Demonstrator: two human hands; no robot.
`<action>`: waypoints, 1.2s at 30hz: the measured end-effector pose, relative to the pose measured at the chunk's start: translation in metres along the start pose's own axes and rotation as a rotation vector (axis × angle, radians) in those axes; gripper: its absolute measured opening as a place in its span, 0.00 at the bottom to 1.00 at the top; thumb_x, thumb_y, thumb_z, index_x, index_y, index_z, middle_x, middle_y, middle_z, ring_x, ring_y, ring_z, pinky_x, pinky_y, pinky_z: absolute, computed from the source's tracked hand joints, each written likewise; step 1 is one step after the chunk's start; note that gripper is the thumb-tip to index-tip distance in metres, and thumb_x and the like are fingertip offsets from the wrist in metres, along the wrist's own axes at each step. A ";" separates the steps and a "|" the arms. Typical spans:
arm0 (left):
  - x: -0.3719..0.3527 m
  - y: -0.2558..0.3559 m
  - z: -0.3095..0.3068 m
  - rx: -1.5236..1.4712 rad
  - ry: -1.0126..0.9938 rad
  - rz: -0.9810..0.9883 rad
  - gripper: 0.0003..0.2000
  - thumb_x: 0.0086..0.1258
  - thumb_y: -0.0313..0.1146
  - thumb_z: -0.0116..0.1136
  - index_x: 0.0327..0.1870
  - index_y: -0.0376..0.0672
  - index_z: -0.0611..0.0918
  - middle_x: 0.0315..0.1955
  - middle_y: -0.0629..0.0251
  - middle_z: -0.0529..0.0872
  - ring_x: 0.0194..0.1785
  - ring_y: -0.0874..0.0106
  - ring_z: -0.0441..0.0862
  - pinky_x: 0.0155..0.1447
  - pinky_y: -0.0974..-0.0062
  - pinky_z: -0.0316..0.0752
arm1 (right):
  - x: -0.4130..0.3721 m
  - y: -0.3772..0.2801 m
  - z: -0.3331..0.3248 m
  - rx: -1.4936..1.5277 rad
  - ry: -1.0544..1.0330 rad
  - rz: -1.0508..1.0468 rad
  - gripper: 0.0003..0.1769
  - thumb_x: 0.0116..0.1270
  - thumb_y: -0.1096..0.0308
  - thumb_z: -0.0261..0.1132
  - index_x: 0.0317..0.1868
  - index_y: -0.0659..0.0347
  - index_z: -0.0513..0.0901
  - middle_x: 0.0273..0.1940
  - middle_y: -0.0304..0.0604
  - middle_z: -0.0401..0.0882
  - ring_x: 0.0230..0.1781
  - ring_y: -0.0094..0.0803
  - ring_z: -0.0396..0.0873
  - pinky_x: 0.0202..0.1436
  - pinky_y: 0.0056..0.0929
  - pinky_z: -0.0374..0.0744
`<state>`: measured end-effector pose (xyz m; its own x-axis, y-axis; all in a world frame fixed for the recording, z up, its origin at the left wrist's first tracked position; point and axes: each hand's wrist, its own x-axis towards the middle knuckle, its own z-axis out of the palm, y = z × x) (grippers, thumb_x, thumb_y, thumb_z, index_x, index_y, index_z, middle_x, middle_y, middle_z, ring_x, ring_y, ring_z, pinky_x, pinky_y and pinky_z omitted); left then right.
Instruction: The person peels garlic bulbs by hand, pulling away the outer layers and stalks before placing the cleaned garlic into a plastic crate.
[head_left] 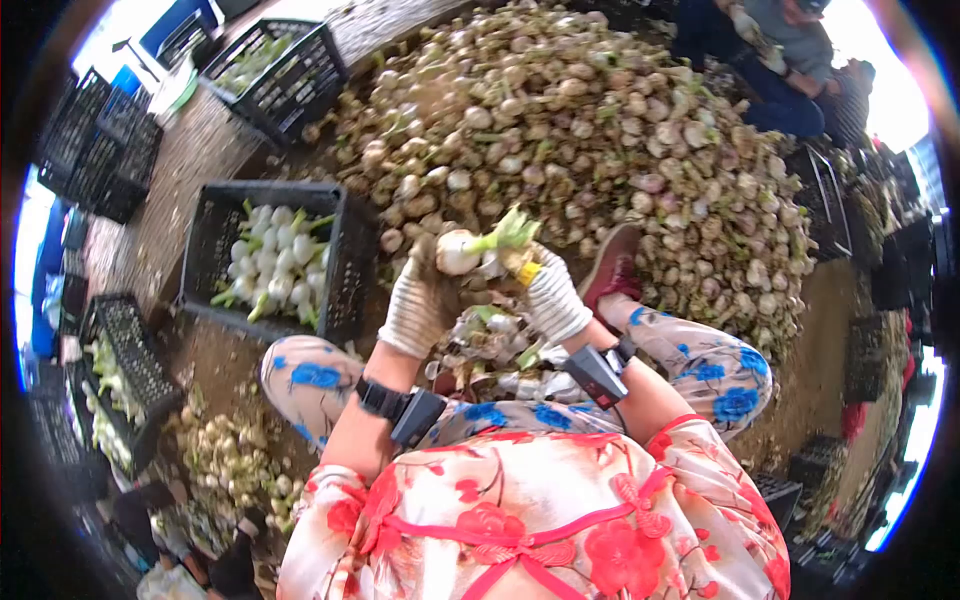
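A whitish garlic bulb (458, 253) with a green stem is held between my two gloved hands. My left hand (415, 305) has its fingers closed on the bulb's side. On the stem side, my right hand (548, 290) is closed round something with a yellow part (528, 272), too small to name, near the leafy stem end (515, 232). Peeled skins and trimmings (490, 335) lie below the hands, between the legs. At the left, a black crate (345, 250) holds several clean white bulbs (280, 255) with short green stems.
A large heap of unpeeled garlic (600, 120) spreads ahead. More black crates (290, 80) stand at the upper left and left (135, 350). Loose bulbs (230, 450) lie at the lower left. Another person (780, 60) sits at the upper right beyond the heap.
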<state>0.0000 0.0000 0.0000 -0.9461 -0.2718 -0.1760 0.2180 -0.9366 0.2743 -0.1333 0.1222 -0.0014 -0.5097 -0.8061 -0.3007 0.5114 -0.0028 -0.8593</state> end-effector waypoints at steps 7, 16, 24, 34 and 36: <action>-0.011 0.010 -0.010 0.192 0.085 0.062 0.23 0.59 0.44 0.56 0.52 0.39 0.71 0.40 0.60 0.80 0.35 0.69 0.79 0.39 0.66 0.76 | 0.003 -0.015 0.021 -0.198 -0.070 -0.126 0.11 0.62 0.70 0.60 0.44 0.64 0.78 0.37 0.35 0.80 0.34 0.18 0.75 0.39 0.17 0.74; -0.014 0.012 -0.003 0.461 0.067 0.110 0.26 0.56 0.39 0.61 0.55 0.39 0.70 0.41 0.64 0.79 0.39 0.75 0.78 0.41 0.77 0.76 | 0.029 -0.019 0.006 -0.360 -0.192 -0.122 0.21 0.58 0.63 0.66 0.50 0.62 0.75 0.41 0.36 0.77 0.41 0.20 0.71 0.46 0.19 0.71; -0.016 0.018 0.010 0.456 0.114 0.102 0.22 0.56 0.35 0.62 0.52 0.42 0.72 0.40 0.66 0.79 0.39 0.75 0.78 0.41 0.80 0.76 | 0.027 -0.021 0.007 -0.210 -0.238 0.100 0.19 0.60 0.68 0.64 0.51 0.62 0.73 0.43 0.35 0.76 0.37 0.19 0.74 0.40 0.21 0.76; -0.017 0.015 0.010 0.590 0.187 0.027 0.19 0.55 0.28 0.60 0.50 0.40 0.73 0.37 0.67 0.80 0.36 0.75 0.79 0.40 0.76 0.76 | 0.008 -0.026 0.026 -0.618 -0.163 -0.147 0.18 0.57 0.64 0.67 0.44 0.66 0.77 0.35 0.39 0.79 0.33 0.19 0.71 0.40 0.20 0.73; -0.020 0.016 0.008 0.612 0.157 -0.028 0.20 0.55 0.29 0.60 0.50 0.40 0.73 0.37 0.67 0.80 0.37 0.75 0.79 0.39 0.77 0.76 | 0.018 -0.021 0.013 -0.697 -0.136 -0.166 0.16 0.58 0.66 0.66 0.44 0.66 0.77 0.34 0.39 0.79 0.32 0.18 0.71 0.39 0.20 0.73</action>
<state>0.0202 -0.0074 0.0154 -0.8927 -0.3218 -0.3154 -0.0272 -0.6602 0.7506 -0.1443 0.1002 0.0168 -0.4284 -0.8943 -0.1288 -0.1475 0.2099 -0.9665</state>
